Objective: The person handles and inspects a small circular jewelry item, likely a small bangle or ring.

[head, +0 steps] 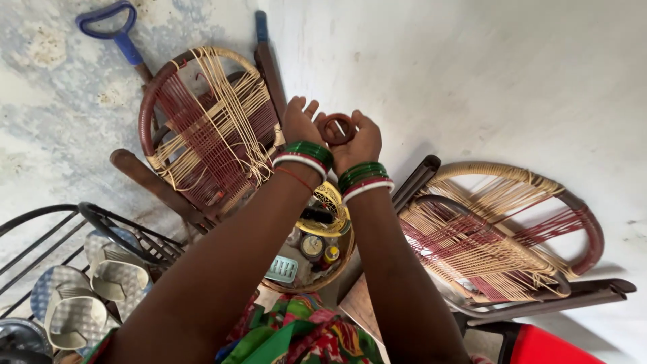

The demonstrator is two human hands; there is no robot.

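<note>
Both hands are raised together over a round basket [340, 266]: the left hand [300, 121] is half open with loose fingers, touching the brown ring [336, 128] that the right hand [360, 141] grips. Sandals [101, 283] lie on a metal rack far left, and woven chairs [209, 131] stand on either side.

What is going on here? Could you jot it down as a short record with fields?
Left hand: left hand, fingers open, touching the ring's edge
Right hand: right hand, fingers curled round a dark red ring
Wrists: green, red and white bangles
Below the hands: round basket of small items
Left side: woven cane chair
Right side: second woven chair
Lower left: sandals on a metal rack
</note>
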